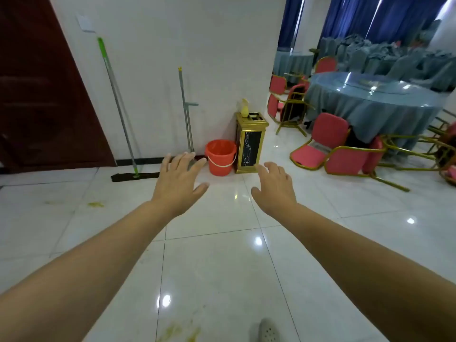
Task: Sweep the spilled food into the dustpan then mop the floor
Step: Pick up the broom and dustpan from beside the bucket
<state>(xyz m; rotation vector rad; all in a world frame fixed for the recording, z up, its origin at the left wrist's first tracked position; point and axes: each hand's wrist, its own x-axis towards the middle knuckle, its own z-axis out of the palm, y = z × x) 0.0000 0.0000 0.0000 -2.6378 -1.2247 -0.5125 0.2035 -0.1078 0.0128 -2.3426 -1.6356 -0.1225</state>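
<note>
- You are standing on a glossy white tiled floor (222, 267) in a dining hall, reaching both bare arms straight ahead toward a white wall (197, 45) at twelve o'clock.
- Your left hand (179, 180) is stretching forward with fingers spread wide and gripping nothing; your right hand (274, 187) is doing the same, fingers loosely apart and empty.
- Spilled food is showing as yellowish smears: one patch (95, 204) at about ten o'clock from your left hand, another patch (177, 333) low near your feet at six o'clock, just beside your shoe (267, 332).
- A flat mop (118, 107) with a green-tipped handle is leaning against the wall at eleven o'clock, its dark pad resting on the floor.
- A second long-handled tool (185, 107) is standing against the wall just beyond your left fingertips; your hand is hiding its lower end, so I cannot tell whether it is a broom or a dustpan.
- An orange bucket (220, 156) is sitting at twelve o'clock between your hands, with a gold-trimmed bin (250, 141) touching or just beside it at one o'clock.
- A round table (370, 104) and red chairs (330, 134) are filling the two o'clock side.
- You appear to be at the very start, fetching tools; no sweeping looks done yet.
- Next, you will likely need to close a hand around the nearer handle, then turn back toward the spills.
</note>
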